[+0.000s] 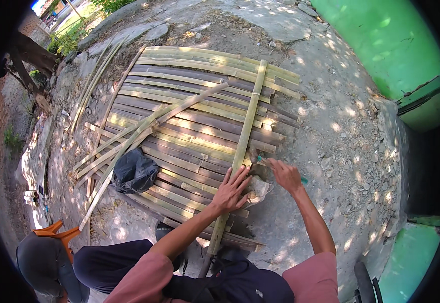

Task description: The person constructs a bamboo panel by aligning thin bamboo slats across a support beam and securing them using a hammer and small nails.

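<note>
Left hand (pixel 231 191) spread flat, pressing on bamboo crossbar (pixel 241 146); slat panel (pixel 189 126) beneath. Right hand (pixel 284 174) just beside, pinched around a small tool (pixel 260 160); black bag (pixel 134 172) lying well off left.

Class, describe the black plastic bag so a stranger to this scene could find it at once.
Start at the bamboo slat panel lying flat on the dirt ground. Go to its near left edge, where loose bamboo strips fan out. The black plastic bag sits crumpled there, the only dark, soft, shiny thing among pale stiff slats.
</note>
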`<state>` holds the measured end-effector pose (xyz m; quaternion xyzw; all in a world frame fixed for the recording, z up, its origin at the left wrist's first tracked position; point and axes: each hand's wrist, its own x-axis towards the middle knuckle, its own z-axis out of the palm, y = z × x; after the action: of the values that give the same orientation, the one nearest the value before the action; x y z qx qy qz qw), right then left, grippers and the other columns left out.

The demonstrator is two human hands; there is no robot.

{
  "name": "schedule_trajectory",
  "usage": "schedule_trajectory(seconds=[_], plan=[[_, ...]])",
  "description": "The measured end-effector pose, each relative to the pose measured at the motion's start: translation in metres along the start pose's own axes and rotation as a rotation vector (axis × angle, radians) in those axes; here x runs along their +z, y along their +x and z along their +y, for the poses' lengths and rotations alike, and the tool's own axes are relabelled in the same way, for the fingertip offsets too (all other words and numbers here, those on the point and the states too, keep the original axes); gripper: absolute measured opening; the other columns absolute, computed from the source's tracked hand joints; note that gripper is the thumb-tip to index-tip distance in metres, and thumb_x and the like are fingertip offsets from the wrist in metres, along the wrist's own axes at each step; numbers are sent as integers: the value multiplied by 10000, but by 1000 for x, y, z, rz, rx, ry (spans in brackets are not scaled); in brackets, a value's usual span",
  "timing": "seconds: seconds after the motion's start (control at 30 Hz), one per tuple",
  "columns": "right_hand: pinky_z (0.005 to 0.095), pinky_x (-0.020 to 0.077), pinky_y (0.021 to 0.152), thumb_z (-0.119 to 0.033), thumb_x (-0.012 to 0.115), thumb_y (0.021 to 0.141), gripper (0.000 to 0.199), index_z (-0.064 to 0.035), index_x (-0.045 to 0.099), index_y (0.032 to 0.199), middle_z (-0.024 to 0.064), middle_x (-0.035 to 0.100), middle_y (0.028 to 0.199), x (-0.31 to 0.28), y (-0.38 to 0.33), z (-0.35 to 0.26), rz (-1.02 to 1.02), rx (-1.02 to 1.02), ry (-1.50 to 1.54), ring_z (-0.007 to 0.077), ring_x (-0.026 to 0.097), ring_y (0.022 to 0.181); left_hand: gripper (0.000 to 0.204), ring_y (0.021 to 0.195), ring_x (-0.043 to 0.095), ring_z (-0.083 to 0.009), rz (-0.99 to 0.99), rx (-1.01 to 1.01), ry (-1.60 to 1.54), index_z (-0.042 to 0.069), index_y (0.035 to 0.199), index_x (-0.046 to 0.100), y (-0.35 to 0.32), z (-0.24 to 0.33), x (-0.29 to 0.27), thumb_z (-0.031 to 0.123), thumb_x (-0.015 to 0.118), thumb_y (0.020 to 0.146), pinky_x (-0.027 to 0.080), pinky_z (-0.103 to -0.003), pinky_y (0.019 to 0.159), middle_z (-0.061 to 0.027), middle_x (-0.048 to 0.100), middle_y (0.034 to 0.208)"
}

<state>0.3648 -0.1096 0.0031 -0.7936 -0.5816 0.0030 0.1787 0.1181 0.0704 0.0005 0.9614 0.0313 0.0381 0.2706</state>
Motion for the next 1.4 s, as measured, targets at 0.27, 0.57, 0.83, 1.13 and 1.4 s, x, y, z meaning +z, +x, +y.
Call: schedule_trajectory(seconds=[0.27,0.57,0.83,1.13,1.4], plan=[[488,621,662,-177,715,1020,444,-156,611,1451,118,774,1064,-8,-15,2,66,109,24,359,779,813,658,1702,181,-349,5,-5,-6,72,1564,554,-1,-1,1,439,626,1023,70,-613,1367,-174,269,1810],[460,569,610,-290,612,1131,319,-79,593,1370,138,717,884,9,-6,-15,229,609,359,314,687,639,619,1704,184,-333,41,1,-14,75,1508,583,-4,-4,3,422,639,998,95,-625,1363,-155,268,1814],[335,376,428,-270,897,942,520,-70,514,1234,55,675,870,60,35,-15,600,1098,876,126,493,514,620,1705,182,-324,37,9,-5,83,1514,579,2,-1,5,420,633,997,87,-620,1366,-144,265,1817],[317,389,469,-55,936,860,583,-74,489,1233,40,627,859,61,65,-22,550,1202,1013,124,492,545,625,1709,164,-320,35,-3,-26,78,1518,581,-3,-1,0,413,640,994,80,-617,1369,-145,257,1818],[322,489,671,-65,943,856,543,-56,502,1173,29,595,893,71,65,-15,438,1140,847,147,556,729,627,1708,166,-329,34,-10,-33,84,1531,575,-6,-6,2,401,643,993,71,-615,1371,-155,252,1818]])
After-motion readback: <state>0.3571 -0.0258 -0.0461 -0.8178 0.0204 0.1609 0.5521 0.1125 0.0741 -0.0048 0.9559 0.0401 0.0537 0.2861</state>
